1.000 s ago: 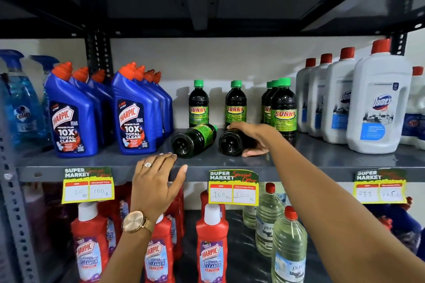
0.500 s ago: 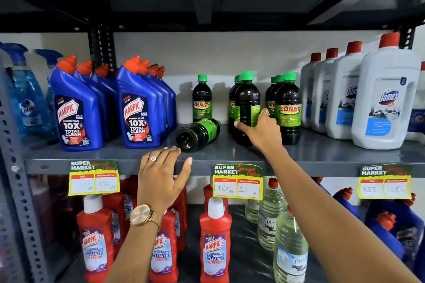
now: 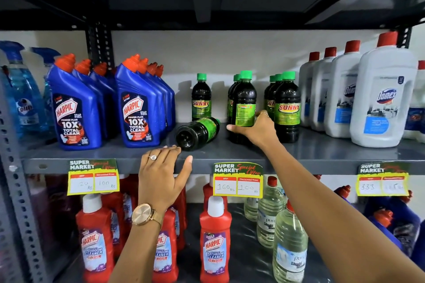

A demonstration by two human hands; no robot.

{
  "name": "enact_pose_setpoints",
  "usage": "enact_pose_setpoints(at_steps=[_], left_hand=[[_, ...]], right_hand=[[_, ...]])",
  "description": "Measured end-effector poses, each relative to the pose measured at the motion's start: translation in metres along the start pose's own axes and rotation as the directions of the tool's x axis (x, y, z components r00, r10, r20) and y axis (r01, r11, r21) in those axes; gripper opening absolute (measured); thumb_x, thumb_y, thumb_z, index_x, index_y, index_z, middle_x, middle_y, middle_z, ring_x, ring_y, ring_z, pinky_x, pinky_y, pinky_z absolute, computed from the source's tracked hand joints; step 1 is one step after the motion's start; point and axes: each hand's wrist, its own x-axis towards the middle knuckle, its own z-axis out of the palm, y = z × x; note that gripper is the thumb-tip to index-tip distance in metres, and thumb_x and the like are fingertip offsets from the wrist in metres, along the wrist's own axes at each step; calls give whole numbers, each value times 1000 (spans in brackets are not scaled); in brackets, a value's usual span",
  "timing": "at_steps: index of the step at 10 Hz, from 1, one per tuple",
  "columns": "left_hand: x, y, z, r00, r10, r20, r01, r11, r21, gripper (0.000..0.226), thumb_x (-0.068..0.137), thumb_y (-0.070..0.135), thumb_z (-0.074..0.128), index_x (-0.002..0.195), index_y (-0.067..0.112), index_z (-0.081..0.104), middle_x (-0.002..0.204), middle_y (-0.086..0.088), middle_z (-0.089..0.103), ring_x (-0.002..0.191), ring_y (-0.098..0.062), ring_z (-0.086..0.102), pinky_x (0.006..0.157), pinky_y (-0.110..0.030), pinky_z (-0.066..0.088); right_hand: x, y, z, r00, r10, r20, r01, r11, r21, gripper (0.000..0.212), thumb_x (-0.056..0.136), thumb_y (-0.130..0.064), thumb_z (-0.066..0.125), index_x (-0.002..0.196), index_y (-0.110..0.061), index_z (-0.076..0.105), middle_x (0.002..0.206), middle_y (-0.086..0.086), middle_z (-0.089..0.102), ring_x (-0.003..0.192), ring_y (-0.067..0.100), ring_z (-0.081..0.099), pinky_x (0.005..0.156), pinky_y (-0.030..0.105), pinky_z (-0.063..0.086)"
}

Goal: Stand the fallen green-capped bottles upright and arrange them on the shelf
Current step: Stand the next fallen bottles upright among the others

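On the grey middle shelf (image 3: 322, 156) one dark green-capped bottle (image 3: 197, 133) lies on its side, base toward me. My right hand (image 3: 255, 130) grips the lower part of an upright green-capped bottle (image 3: 244, 103) with its back label facing me, in front of another upright one. A lone upright bottle (image 3: 201, 96) stands behind the fallen one, and a row of three (image 3: 287, 108) stands to the right. My left hand (image 3: 163, 174) rests flat on the shelf's front edge, fingers apart, fingertips just short of the fallen bottle's base.
Blue Harpic bottles (image 3: 138, 108) crowd the shelf to the left, white Domex bottles (image 3: 381, 99) to the right. Price tags (image 3: 238, 179) hang on the shelf edge. Red Harpic bottles (image 3: 215, 241) and clear bottles (image 3: 289, 243) fill the shelf below. A dark shelf sits overhead.
My right hand lifted the right fallen bottle upright and set it standing in front of the middle bottle. The left hand stayed on the shelf edge.
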Motion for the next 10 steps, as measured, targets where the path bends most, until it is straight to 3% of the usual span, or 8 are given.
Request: enact_pose_setpoints(at_steps=[1,2,3,4,5,6,8,10], left_hand=[[0,0,0,1000,2,-3,-2,1000,2,48,90,46,42,100,9,72,102,-5,74,99,-25,66,95,-34,35],[0,2,0,1000,-6,-8,6,1000,0,49,89,46,42,100,9,72,102,-6,74,99,-26,66,95,-34,35],[-1,2,0,1000,-12,-4,12,1000,-1,49,90,46,41,101,9,72,102,-6,74,100,-26,65,95,-35,35],[-1,2,0,1000,-9,2,9,1000,3,49,90,46,41,101,9,72,103,-6,74,101,-25,65,96,-35,35],[0,2,2,1000,-21,-10,20,1000,-15,49,90,46,42,100,9,72,102,-5,74,100,-25,66,96,-35,36],[1,3,1,999,-36,-16,36,999,-27,49,89,46,42,99,9,73,102,-6,75,100,-25,66,96,-35,36],[0,4,0,999,-49,-8,48,999,-19,49,89,46,41,99,10,73,103,-5,75,101,-25,66,96,-35,35],[0,4,-1,998,-65,26,66,998,-17,51,89,48,41,102,11,73,105,-4,74,103,-24,65,98,-33,33]], right_hand=[[1,-3,3,999,-12,44,12,1000,3,81,64,-54,79,119,-1,52,119,14,59,116,33,57,95,38,47],[3,2,-1,998,-16,67,11,997,78,66,70,-25,80,125,-4,49,118,12,63,109,29,61,85,34,50],[1,4,1,997,-69,-15,69,998,-10,90,59,-39,89,129,-3,46,126,15,59,115,31,57,97,44,48],[2,2,3,997,-71,-23,69,994,-82,94,59,-46,86,130,-2,44,129,17,53,121,34,51,104,46,42],[6,5,2,1000,-23,18,22,999,34,73,60,-35,85,119,-5,54,117,16,66,97,28,63,86,41,54],[5,7,1,999,-42,-19,41,999,-3,67,57,-38,89,110,-7,63,106,14,71,97,30,67,84,39,56],[4,5,3,998,-26,-53,20,994,-108,100,53,-58,85,124,1,48,125,19,54,116,38,55,94,45,50],[5,6,4,999,48,13,-45,989,-143,123,57,-71,74,142,6,28,143,23,42,130,42,45,103,51,44]])
